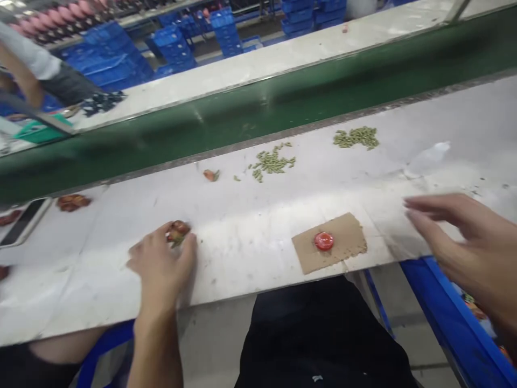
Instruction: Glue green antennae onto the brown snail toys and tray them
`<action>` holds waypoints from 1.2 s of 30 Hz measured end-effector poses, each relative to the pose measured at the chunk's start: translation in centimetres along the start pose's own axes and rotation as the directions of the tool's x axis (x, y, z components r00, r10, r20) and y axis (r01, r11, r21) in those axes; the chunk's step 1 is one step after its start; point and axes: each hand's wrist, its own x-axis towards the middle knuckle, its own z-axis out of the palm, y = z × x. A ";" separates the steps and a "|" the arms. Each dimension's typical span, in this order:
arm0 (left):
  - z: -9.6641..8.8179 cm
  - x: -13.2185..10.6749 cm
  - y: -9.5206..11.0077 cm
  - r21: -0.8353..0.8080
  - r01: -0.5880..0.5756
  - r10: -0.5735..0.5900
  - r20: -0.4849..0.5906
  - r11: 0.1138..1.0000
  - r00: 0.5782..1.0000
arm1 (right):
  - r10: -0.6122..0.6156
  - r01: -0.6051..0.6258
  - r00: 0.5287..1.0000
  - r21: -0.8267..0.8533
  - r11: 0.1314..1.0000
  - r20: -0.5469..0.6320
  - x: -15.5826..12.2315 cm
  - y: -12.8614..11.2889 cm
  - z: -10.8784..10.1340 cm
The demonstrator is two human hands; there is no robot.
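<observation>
My left hand point(159, 264) is low over the white table, thumb and forefinger curled around a small clump of shiny reddish-brown pieces point(178, 230) with some green on them. Its other fingers partly hide what lies beneath. On the right, my right hand point(464, 234) hovers above the table edge, fingers apart and holding nothing. Between the hands lies a brown cardboard piece point(350, 237), bearing a round, glossy red piece point(323, 241). A single orange-brown piece with a green tip point(210, 175) rests farther back.
Small green pieces lie in two heaps, one at mid-table point(272, 161), another farther right point(357, 137). A phone point(26, 221) and a reddish-brown pile point(72, 202) are at left. A blue bin point(436, 307) stands below my right hand. Beyond runs a green belt point(242, 110); a co-worker's arm point(24, 73) shows.
</observation>
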 end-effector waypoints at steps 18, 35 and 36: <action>2.5 -10.8 4.4 -0.792 0.015 0.284 0.236 0.610 0.929 | -0.179 0.241 0.880 -0.088 0.966 0.439 16.0 -5.5 18.6; 2.3 -10.3 10.8 -0.883 0.423 0.418 0.470 0.205 0.778 | -0.035 -0.070 0.900 0.226 0.972 0.434 10.8 -11.2 12.0; 2.1 -10.2 11.2 -0.870 0.460 0.438 0.489 0.178 0.754 | -0.043 -0.132 0.907 0.379 0.916 0.420 9.5 -11.8 10.9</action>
